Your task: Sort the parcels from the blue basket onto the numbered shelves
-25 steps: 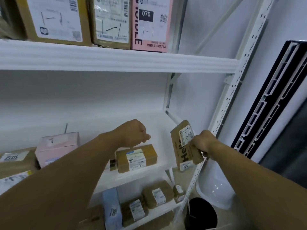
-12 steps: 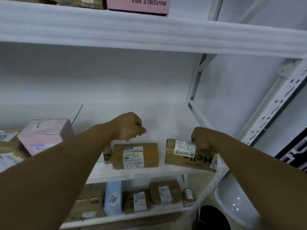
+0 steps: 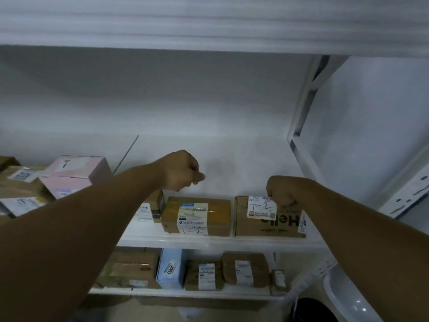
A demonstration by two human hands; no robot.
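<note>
Placing step, pretty much the tail end of it. The Hello parcel (image 3: pixel 267 223) sits on the middle shelf (image 3: pixel 220 243) at the right end, just beside another brown parcel (image 3: pixel 197 214). Both labels have a handwritten 1-2, so it looks like the correct spot. Right hand (image 3: pixel 283 192) is at its far top edge, fingers curled over it, gripping. Left hand (image 3: pixel 182 170) hovers above the shelf, clenched on nothing. Next I'd guess: let go, pull back, grab another from the blue basket, which isn't in shot.
</note>
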